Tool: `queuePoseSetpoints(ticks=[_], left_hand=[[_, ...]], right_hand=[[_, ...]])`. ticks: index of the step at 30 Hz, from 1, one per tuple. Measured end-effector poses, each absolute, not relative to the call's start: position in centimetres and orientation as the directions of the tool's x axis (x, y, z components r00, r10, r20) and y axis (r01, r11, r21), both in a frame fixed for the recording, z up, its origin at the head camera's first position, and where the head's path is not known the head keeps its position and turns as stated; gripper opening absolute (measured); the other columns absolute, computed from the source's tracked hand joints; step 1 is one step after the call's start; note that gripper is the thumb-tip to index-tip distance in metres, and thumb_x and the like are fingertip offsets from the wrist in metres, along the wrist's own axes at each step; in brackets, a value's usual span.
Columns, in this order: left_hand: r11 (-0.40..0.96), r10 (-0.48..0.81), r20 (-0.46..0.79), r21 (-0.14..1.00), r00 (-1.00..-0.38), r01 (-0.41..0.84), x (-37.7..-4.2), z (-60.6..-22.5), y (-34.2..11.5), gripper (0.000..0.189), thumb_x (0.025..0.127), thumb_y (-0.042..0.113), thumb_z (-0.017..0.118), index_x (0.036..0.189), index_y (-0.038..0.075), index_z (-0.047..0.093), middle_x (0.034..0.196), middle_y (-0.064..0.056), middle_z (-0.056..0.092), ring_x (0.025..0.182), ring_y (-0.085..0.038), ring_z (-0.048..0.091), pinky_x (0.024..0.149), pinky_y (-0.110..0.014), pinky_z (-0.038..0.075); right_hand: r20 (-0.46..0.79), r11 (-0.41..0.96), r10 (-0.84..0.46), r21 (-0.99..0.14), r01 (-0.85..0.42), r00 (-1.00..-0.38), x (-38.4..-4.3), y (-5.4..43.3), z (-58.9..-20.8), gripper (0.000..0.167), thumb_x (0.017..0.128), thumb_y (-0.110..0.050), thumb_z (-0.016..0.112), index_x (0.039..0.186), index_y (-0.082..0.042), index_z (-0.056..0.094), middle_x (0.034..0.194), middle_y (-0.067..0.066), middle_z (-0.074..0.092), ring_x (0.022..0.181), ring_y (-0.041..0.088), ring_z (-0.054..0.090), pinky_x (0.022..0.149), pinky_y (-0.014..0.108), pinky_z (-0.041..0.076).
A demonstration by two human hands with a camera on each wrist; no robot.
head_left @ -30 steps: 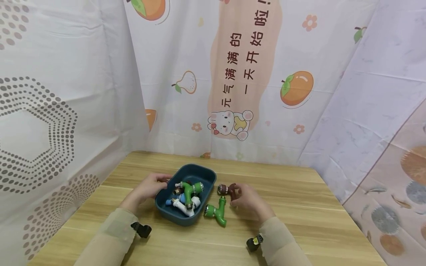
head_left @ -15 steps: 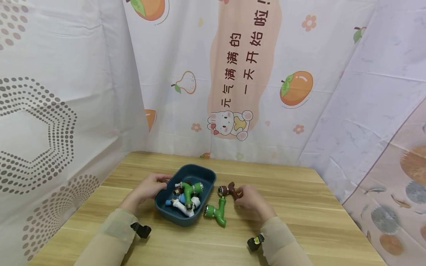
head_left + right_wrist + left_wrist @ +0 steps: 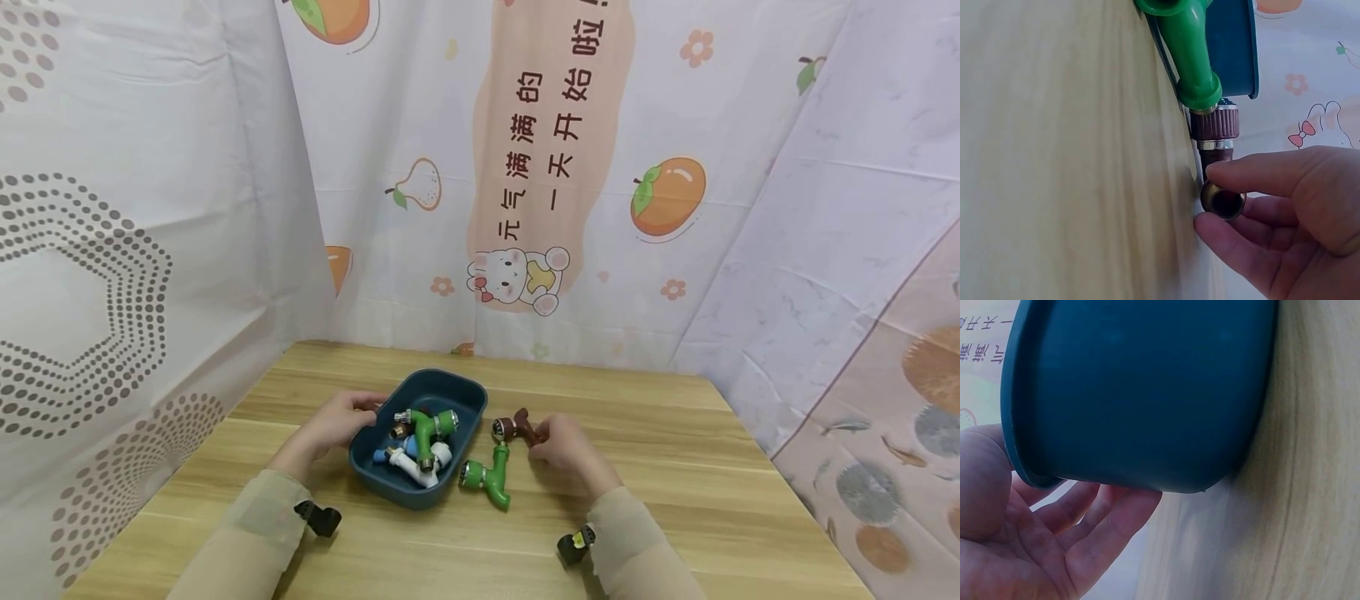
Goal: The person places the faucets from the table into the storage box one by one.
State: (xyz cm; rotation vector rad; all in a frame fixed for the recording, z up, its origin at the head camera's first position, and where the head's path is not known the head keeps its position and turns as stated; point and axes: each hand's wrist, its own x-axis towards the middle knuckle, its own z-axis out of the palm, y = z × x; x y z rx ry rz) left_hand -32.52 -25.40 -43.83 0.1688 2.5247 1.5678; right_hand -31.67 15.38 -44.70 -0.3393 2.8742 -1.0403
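In the head view my left hand [image 3: 337, 423] holds the left rim of a dark blue plastic bin [image 3: 450, 390]; its fingers lie against the outer wall in the left wrist view. My right hand [image 3: 564, 446] pinches the spout end of a dark brown tap [image 3: 517, 427] between thumb and fingers, low over the table. The tap's ribbed handle [image 3: 1215, 124] points toward the bin. Just in front of it a green tap [image 3: 495, 481] lies on the table, its threaded end beside the brown tap's handle.
Inside the bin lie another green tap [image 3: 424, 435], a white tap [image 3: 416, 471], a blue piece [image 3: 408, 448] and a partly hidden brown piece [image 3: 400, 431]. The wooden table [image 3: 637, 500] is walled by printed curtains [image 3: 420, 275] at the back and sides.
The brown tap has turned, its spout end now pointing toward my right hand. That hand has shifted slightly to the right with it. My left hand and the bin have stayed put.
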Motion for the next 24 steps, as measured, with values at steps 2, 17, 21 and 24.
queuePoseSetpoints(ticks=[2,17,21,24], left_hand=[[0.446,0.189,-0.081,0.895,-0.979,0.013,-32.59,-43.86,-25.43,0.045,0.096,0.006,0.056,0.141,0.006,0.061,0.126,-0.019,0.061,0.094,-0.026,0.064,0.066,-0.04,0.06],[0.44,0.182,-0.086,0.898,-0.98,0.003,-32.52,-43.6,-25.41,0.045,0.095,0.006,0.055,0.14,0.006,0.061,0.127,-0.019,0.061,0.096,-0.026,0.064,0.067,-0.04,0.06],[0.438,0.185,-0.086,0.899,-0.979,0.004,-32.47,-43.62,-25.39,0.045,0.095,0.005,0.055,0.14,0.005,0.061,0.125,-0.019,0.061,0.095,-0.026,0.064,0.067,-0.04,0.06],[0.435,0.182,-0.089,0.9,-0.979,-0.001,-32.49,-43.65,-25.36,0.045,0.095,0.005,0.055,0.14,0.006,0.061,0.124,-0.018,0.061,0.094,-0.026,0.064,0.067,-0.04,0.059]], right_hand=[[0.024,0.747,-0.224,-0.638,-0.187,-0.974,-31.73,15.42,-44.66,0.014,0.079,-0.001,0.08,0.091,0.003,0.074,0.084,0.007,0.068,0.075,0.021,0.06,0.065,0.032,0.052],[0.063,0.748,-0.204,-0.633,-0.197,-0.977,-32.14,15.71,-44.38,0.025,0.078,-0.005,0.083,0.102,0.001,0.076,0.088,0.005,0.072,0.083,0.019,0.064,0.083,0.042,0.053],[0.067,0.741,-0.2,-0.642,-0.195,-0.978,-32.12,15.92,-44.31,0.021,0.078,-0.006,0.082,0.098,-0.001,0.077,0.086,0.003,0.072,0.081,0.019,0.063,0.081,0.042,0.053],[0.064,0.732,-0.201,-0.653,-0.193,-0.978,-32.11,16.15,-44.2,0.017,0.078,-0.006,0.08,0.095,-0.004,0.077,0.081,0.001,0.07,0.078,0.02,0.061,0.075,0.04,0.051]])
